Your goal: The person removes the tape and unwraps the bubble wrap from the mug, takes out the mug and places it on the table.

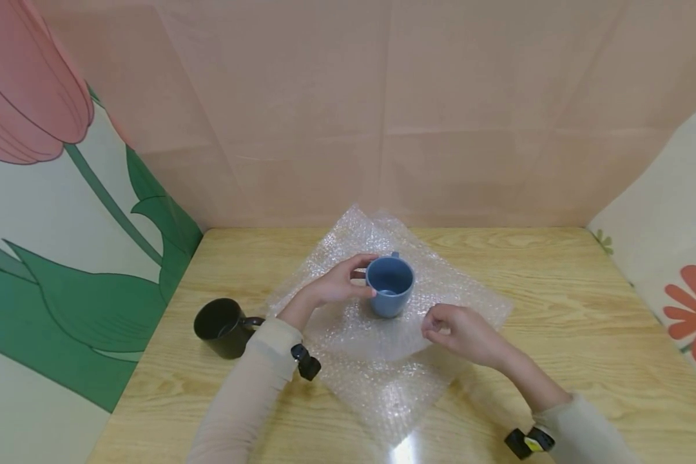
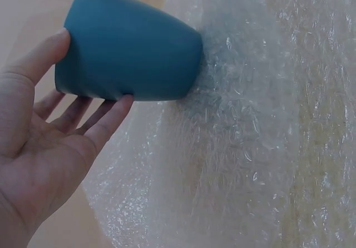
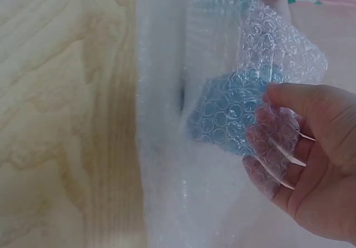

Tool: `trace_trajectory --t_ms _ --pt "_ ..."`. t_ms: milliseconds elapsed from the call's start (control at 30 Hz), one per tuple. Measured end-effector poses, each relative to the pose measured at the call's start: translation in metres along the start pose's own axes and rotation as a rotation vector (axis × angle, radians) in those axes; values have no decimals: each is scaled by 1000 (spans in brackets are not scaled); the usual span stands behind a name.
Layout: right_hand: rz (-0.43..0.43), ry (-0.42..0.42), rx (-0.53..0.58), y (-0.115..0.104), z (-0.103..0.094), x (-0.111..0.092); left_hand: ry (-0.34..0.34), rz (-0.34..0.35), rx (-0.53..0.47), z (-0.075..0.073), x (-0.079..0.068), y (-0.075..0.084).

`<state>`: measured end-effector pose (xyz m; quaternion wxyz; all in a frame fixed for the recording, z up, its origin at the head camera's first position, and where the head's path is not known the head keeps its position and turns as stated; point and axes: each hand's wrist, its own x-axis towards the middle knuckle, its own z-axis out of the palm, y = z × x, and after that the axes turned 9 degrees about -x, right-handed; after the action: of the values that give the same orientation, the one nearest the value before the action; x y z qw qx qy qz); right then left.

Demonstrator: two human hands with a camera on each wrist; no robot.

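A blue mug stands on sheets of bubble wrap in the head view, its handle at the far side. My left hand holds the mug from its left, the thumb near the rim and the fingers along its side, as the left wrist view shows on the mug. To the right, my right hand pinches a raised corner of the wrap. In the right wrist view that corner of bubble wrap lies between thumb and fingers, and the blue mug shows through the plastic.
A black mug stands left of the wrap, its handle beside my left sleeve. Beneath everything is a wood-grain table. A plain pinkish backdrop rises behind it, with flower-patterned panels at the sides.
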<state>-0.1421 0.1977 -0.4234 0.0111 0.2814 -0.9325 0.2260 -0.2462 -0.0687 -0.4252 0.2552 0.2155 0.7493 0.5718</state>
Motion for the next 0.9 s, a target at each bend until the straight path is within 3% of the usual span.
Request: trace_trajectory --t_ms 433,667,900 --pt "-84 -14 -17 1 12 -11 2 -11 -4 0 1 -1" --pt "-104 -79 0 -2 13 -17 4 -11 -13 0 1 -1" --pt "-176 -140 53 0 16 -25 -2 -5 -12 0 0 -1"
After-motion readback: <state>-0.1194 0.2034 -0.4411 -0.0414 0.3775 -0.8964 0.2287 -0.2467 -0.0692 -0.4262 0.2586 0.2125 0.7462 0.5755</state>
